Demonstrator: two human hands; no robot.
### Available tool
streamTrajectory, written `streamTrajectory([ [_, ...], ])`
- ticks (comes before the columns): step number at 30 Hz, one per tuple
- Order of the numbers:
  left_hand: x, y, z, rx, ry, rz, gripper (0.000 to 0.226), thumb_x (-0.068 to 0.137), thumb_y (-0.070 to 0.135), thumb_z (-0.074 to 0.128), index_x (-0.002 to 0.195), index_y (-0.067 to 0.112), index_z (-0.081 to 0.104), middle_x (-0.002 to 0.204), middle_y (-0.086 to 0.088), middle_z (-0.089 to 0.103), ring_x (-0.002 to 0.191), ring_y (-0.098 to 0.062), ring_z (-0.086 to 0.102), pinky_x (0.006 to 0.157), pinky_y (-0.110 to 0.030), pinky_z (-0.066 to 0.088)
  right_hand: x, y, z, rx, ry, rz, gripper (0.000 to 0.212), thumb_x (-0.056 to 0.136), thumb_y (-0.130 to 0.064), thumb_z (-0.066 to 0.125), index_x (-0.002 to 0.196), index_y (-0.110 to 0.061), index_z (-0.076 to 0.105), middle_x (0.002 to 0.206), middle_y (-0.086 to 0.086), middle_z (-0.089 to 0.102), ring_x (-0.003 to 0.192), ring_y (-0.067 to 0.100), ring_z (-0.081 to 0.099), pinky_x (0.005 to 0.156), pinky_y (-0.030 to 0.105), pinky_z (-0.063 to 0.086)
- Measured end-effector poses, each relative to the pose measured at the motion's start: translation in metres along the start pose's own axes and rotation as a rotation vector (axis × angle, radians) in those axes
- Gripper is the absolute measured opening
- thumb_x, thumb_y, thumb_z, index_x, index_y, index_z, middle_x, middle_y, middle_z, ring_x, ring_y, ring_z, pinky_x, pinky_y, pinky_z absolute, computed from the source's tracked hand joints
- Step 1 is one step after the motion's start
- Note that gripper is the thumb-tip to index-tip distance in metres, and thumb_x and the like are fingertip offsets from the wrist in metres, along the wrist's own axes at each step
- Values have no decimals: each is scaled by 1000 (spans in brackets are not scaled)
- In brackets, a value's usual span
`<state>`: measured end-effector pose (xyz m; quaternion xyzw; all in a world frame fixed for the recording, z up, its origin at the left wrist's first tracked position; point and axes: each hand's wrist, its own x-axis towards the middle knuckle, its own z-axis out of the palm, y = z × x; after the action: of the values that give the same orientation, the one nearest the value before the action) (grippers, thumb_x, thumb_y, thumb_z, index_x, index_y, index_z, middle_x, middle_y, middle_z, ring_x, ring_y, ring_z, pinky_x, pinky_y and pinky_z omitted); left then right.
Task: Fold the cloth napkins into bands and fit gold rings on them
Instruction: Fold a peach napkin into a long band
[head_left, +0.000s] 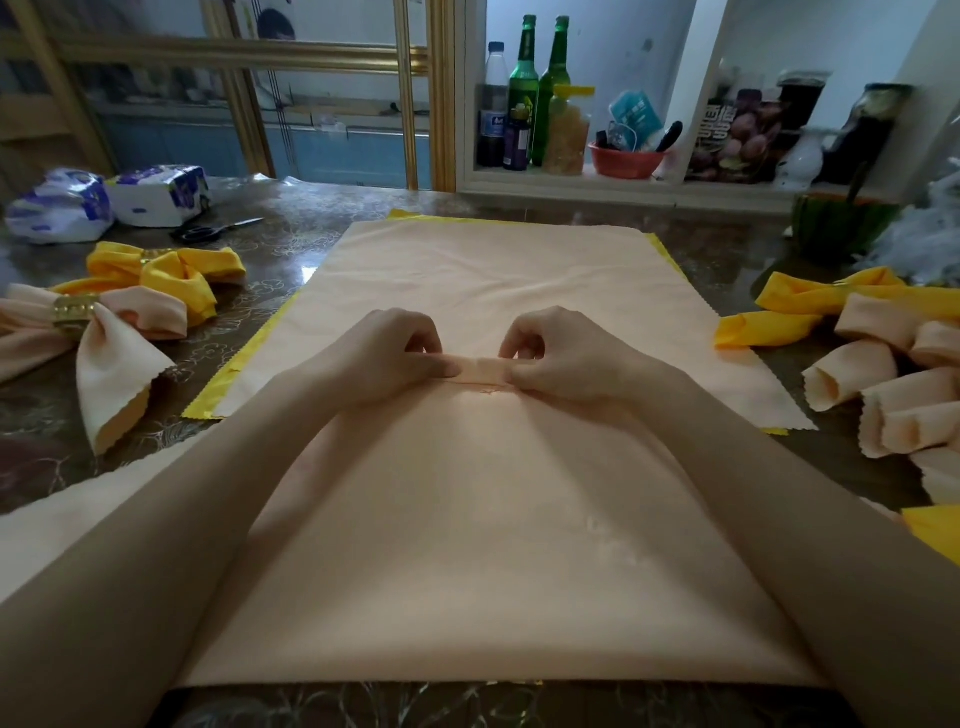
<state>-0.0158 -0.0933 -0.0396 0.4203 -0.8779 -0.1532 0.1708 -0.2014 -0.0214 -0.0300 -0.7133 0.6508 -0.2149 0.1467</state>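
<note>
The peach napkin (493, 545) lies flat in the middle of the desk (322, 213) over a yellow napkin (244, 366). Its edges are zigzag-cut and its centre is raised in a narrow pleat. The left hand (395, 353) and right hand (556, 356) each pinch that pleat.

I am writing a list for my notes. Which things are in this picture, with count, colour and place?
peach napkin: one, peach, spread flat at table centre
yellow napkin: one, yellow, under it, edges showing
finished napkins: two, peach and yellow, left side
gold rings: two, gold, around the finished napkins
napkin pile: several, peach and yellow, right side
scissors: one, black, far left
tissue packs: two, white-blue, far left
green bottles: two, green, back shelf
red bowl: one, red, back shelf
table: one, dark patterned, under everything
left hand: one, pinches a small fold at the peach napkin's centre
right hand: one, pinches the same fold
</note>
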Motion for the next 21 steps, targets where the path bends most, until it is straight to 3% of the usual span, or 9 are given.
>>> streamTrajectory([
  [4, -2, 3, -1, 2, 23, 16, 4, 85, 22, 65, 85, 19, 62, 75, 12, 52, 73, -11, 48, 60, -18, 36, -1, -7, 5, -216, 47, -80, 10, 82, -17, 62, 87, -20, 54, 88, -6, 48, 83, 12, 44, 69, 22, 32],
  [6, -5, 8, -5, 11, 26, 47, 5, 83, 17, 65, 88, 18, 64, 76, 12, 51, 72, -10, 48, 58, -10, 35, -3, -11, 5, -244, 54, -103, 13, 80, -16, 62, 84, -19, 50, 86, -6, 45, 82, 12, 41, 64, 23, 28],
  [8, -8, 14, -9, 18, 19, 67, 5, 84, 20, 65, 87, 17, 66, 75, 12, 51, 67, -4, 47, 56, -4, 34, -4, -13, 4, -237, 48, -122, 13, 78, -12, 60, 81, -19, 49, 79, -9, 42, 79, 12, 40, 57, 23, 29],
  [11, -9, 19, -12, 25, 3, 52, 13, 85, 28, 65, 85, 16, 68, 73, 6, 54, 63, -3, 45, 53, -7, 32, -4, -16, 6, -237, -20, -145, 19, 73, -5, 55, 73, -22, 47, 76, -12, 40, 76, 13, 41, 57, 21, 32],
  [16, -10, 19, -7, 55, -236, -57, 12, 85, 34, 65, 82, 25, 57, 75, 13, 50, 64, 0, 45, 55, -17, 34, -3, -22, -1, -186, -248, 11, 14, 78, -12, 53, 74, -25, 53, 81, -7, 54, 74, 12, 50, 63, 26, 41],
  [21, -10, 15, -12, -15, -263, -85, 14, 84, 29, 67, 80, 32, 55, 76, 12, 51, 63, -2, 46, 51, -15, 35, -1, -13, -4, -23, -153, 44, 8, 81, -18, 63, 79, -26, 62, 77, -10, 57, 71, 7, 52, 60, 18, 39],
])
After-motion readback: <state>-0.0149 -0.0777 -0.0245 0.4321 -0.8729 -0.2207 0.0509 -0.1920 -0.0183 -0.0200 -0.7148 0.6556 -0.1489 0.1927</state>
